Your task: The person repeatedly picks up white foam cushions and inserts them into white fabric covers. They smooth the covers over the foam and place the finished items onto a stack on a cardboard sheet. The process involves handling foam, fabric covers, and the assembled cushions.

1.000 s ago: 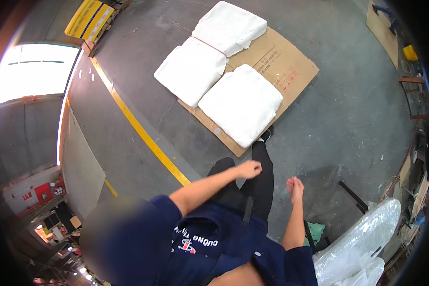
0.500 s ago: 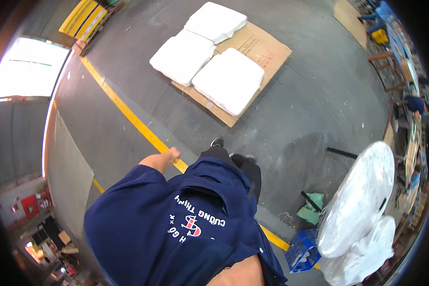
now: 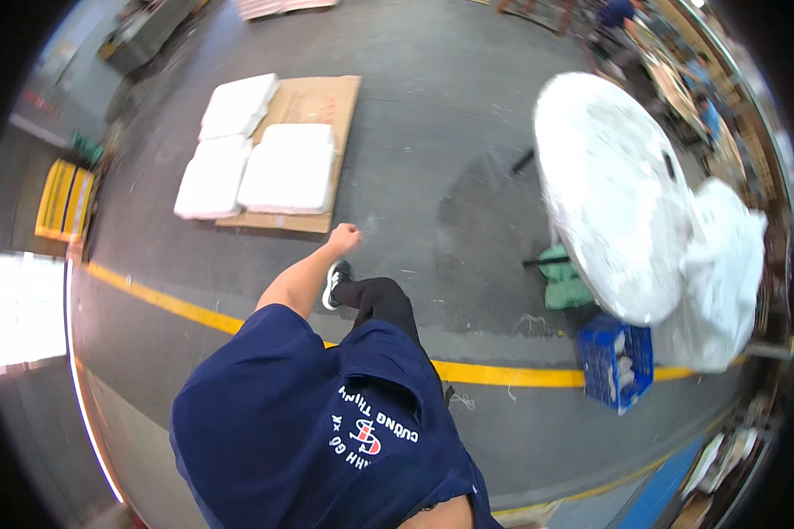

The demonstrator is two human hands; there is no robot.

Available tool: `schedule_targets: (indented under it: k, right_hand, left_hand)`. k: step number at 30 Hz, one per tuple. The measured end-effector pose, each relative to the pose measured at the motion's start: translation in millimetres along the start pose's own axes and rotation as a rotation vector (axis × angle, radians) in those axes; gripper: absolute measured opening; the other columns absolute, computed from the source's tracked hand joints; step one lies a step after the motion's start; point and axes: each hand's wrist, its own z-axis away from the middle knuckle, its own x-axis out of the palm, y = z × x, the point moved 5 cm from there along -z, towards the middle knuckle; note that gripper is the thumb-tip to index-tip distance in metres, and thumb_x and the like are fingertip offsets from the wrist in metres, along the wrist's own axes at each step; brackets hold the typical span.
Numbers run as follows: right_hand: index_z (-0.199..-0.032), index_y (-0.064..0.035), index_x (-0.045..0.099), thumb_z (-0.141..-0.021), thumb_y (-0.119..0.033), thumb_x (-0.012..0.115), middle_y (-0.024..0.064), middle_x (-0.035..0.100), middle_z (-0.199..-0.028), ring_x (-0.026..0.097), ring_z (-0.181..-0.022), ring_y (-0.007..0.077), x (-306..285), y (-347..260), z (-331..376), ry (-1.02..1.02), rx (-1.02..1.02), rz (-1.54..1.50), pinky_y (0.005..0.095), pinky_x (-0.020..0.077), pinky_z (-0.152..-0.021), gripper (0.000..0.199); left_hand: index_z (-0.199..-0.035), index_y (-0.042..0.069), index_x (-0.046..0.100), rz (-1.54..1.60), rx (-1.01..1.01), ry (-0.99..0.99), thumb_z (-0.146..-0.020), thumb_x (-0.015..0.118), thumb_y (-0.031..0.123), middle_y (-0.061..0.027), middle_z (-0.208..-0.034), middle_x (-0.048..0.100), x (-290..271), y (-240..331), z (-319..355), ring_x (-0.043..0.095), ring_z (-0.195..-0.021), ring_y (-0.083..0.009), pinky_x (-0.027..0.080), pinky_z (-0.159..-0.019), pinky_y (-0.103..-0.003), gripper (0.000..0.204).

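Note:
My left hand (image 3: 345, 238) hangs in front of me with the fingers curled into a loose fist, and no object shows in it. The bare left forearm comes out of a dark blue sleeve. Beyond the hand lies a flat sheet of cardboard (image 3: 313, 101), the thing closest to it, though they do not touch. Three white padded bundles rest on that sheet: one at the back (image 3: 238, 104), one at the left (image 3: 212, 176) and one at the right (image 3: 288, 167). My right hand is out of view.
To the right stands a large oval piece wrapped in clear film (image 3: 604, 194), beside white plastic sheeting (image 3: 723, 273). Below it are a green cloth bundle (image 3: 566, 284) and a blue crate (image 3: 598, 363). A yellow line (image 3: 503, 376) crosses the floor. People (image 3: 622, 16) are at benches far right.
My view has turned right and I have stepped forward. My left hand has swung forward. The bundles now appear further left, and the wrapped oval piece appears higher and nearer the middle.

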Motion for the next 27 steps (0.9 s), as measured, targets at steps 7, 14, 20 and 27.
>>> schedule_targets:
  k: [7,14,20,27]
  right_hand:
    - [-0.109,-0.0048,0.058,-0.095,-0.021,0.056,0.0075,0.066,-0.091,0.065,-0.073,0.0173,-205,-76,-18,0.336,-0.275,-0.374,0.0292,0.0506,-0.058,0.022]
    - [-0.105,-0.0059,0.060,-0.096,-0.018,0.054,0.0070,0.066,-0.085,0.064,-0.067,0.0156,-345,-90,-58,0.508,-0.389,-0.546,0.0274,0.0494,-0.053,0.016]
    - [-0.089,-0.0012,0.065,-0.090,-0.023,0.060,0.0114,0.065,-0.071,0.064,-0.064,0.0207,-334,-28,-94,0.547,-0.265,0.675,0.0374,0.0509,-0.056,0.022]
    - [-0.091,0.0019,0.067,-0.091,-0.021,0.057,0.0141,0.067,-0.082,0.063,-0.071,0.0236,-429,-62,-105,0.567,0.071,-0.049,0.0398,0.0501,-0.063,0.025]
  left_hand:
    - [-0.080,0.006,0.072,-0.385,0.629,-0.507,-0.075,0.060,0.027,-0.0103,-0.074,0.070,282,183,110,0.067,-0.070,-0.0227,0.053,-0.068,-0.040,0.025]
    - [-0.086,0.011,0.068,-1.102,0.088,-1.041,-0.090,0.059,0.029,-0.0055,-0.074,0.066,467,167,239,0.062,-0.058,-0.0192,0.050,-0.044,-0.040,0.020]
    - [-0.109,0.010,0.064,-1.757,1.039,-1.245,-0.092,0.056,0.026,-0.0112,-0.094,0.065,649,244,269,0.063,-0.081,-0.0276,0.050,-0.062,-0.039,0.024]
    - [-0.082,0.007,0.064,-0.717,0.536,-1.312,-0.093,0.048,0.021,-0.0014,-0.081,0.067,942,382,453,0.063,-0.073,-0.0117,0.047,-0.058,-0.027,0.025]
